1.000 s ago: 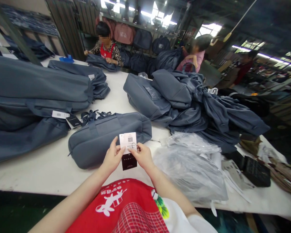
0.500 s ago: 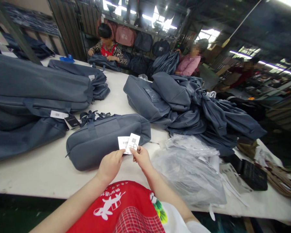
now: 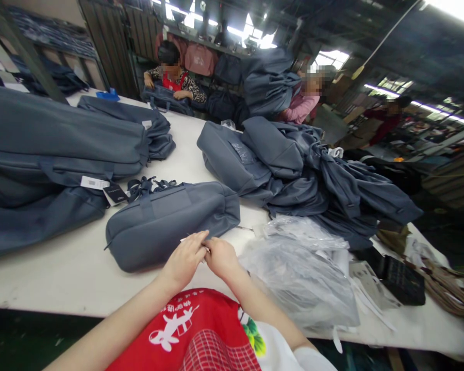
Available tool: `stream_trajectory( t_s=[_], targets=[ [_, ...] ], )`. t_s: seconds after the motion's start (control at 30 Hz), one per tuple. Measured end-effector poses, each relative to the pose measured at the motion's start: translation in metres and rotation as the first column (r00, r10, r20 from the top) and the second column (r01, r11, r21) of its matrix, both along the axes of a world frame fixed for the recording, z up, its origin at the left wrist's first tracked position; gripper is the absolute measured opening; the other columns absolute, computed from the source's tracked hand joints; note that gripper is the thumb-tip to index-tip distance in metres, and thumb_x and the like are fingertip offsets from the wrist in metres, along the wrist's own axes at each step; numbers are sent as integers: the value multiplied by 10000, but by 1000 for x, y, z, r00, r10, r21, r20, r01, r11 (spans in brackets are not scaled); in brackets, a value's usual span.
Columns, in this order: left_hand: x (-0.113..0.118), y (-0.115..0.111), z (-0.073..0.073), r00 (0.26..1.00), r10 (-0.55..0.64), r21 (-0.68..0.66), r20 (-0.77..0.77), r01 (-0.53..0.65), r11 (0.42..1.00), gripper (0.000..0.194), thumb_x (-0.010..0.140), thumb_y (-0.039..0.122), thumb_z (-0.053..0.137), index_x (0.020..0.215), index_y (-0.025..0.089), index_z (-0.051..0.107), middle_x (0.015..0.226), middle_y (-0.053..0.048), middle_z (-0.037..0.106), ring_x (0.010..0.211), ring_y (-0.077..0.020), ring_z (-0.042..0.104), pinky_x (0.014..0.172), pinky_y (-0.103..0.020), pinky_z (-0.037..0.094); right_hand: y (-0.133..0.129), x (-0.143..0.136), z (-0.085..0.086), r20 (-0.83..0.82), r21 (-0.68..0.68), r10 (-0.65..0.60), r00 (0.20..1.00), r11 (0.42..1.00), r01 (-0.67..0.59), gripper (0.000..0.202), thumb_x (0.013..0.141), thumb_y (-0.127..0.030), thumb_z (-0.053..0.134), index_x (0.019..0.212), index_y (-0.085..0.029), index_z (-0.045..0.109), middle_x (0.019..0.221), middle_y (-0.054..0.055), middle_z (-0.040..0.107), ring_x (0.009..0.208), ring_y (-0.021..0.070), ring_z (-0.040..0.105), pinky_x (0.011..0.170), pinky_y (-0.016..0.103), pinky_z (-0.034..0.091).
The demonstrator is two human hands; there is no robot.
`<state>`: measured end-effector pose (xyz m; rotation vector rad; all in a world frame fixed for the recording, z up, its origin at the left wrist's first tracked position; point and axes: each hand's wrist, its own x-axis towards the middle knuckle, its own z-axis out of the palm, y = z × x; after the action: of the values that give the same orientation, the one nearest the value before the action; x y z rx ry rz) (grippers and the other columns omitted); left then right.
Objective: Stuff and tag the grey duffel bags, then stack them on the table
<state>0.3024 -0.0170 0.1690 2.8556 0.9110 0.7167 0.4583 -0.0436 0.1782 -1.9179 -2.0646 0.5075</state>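
Note:
Close together in front of a blue-grey bag (image 3: 170,216), my left hand (image 3: 186,259) and my right hand (image 3: 221,256) meet at the fingertips. Both are closed around white tags (image 3: 183,239), of which only small edges show; the fingers hide the rest. The bag lies on its side on the white table (image 3: 62,281), its handle and dark straps at the back. A white tag (image 3: 95,182) and a black tag (image 3: 115,194) hang from the larger bag at the left.
Large blue-grey bags (image 3: 62,129) fill the left. A heap of bags (image 3: 294,165) lies beyond clear plastic wrapping (image 3: 301,273) at the right. Black boxes (image 3: 404,278) sit near the right edge. Across the table, one person (image 3: 176,82) handles a bag and another (image 3: 303,103) holds up bags.
The tags, earlier spread open and facing up, are now mostly covered by my fingers. My hands have drawn together. The person in pink has lifted a bundle of bags higher.

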Motion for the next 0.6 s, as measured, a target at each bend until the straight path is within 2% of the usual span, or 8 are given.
stream_trajectory(
  t_s=[0.1,0.17,0.23,0.33,0.47,0.53,0.6],
  targets=[
    [-7,5,-8,995,-74,-160,-64,63,985,210,842,40,481,925,152,639,1104,-118,677,968,-225,633,895,-405,498,-2,7,-4,-216,-47,108,970,992,-121,137,830,-211,562,881,-185,687,758,25,601,721,145,562,661,246,402],
    [-13,9,-8,993,-55,-266,-103,26,964,177,835,57,500,905,161,626,964,-91,698,883,-227,639,833,-391,503,-5,13,-6,-390,-71,117,914,985,-156,183,806,-174,573,942,-177,694,734,4,559,686,123,548,643,225,417],
    [-19,13,-4,992,-17,-336,-129,-27,941,143,831,80,514,873,170,616,864,-68,689,848,-230,631,807,-377,489,-8,17,-9,-502,-73,78,862,989,-132,316,761,-138,604,1068,-178,673,763,-9,542,653,104,534,623,210,429],
    [-24,16,5,988,37,-400,-147,-94,912,113,829,111,518,829,187,602,832,-53,682,844,-219,626,796,-343,462,-11,21,-14,-459,-35,16,888,999,-36,377,716,-182,691,1092,-195,680,748,-17,542,630,106,511,613,220,424],
    [-24,17,13,987,100,-531,-130,-154,833,44,850,209,536,876,215,571,840,-26,690,826,-207,643,748,-306,452,-10,17,-24,-365,-8,-16,931,1000,14,157,787,-294,681,916,-244,755,705,-5,620,647,120,542,616,230,405],
    [-22,15,15,991,113,-622,-70,-132,772,153,846,271,561,994,230,551,886,-16,704,836,-203,659,741,-294,459,-9,13,-28,-387,-6,-5,922,1000,3,139,808,-282,658,895,-260,765,728,-4,659,665,119,569,624,223,412],
    [-20,13,15,997,78,-701,-10,-63,710,208,834,301,576,1034,246,558,903,-6,714,837,-190,669,744,-275,462,-10,9,-29,-412,-9,10,911,1000,-15,140,795,-252,663,884,-264,769,736,-6,673,675,119,583,637,219,420]
  ],
)
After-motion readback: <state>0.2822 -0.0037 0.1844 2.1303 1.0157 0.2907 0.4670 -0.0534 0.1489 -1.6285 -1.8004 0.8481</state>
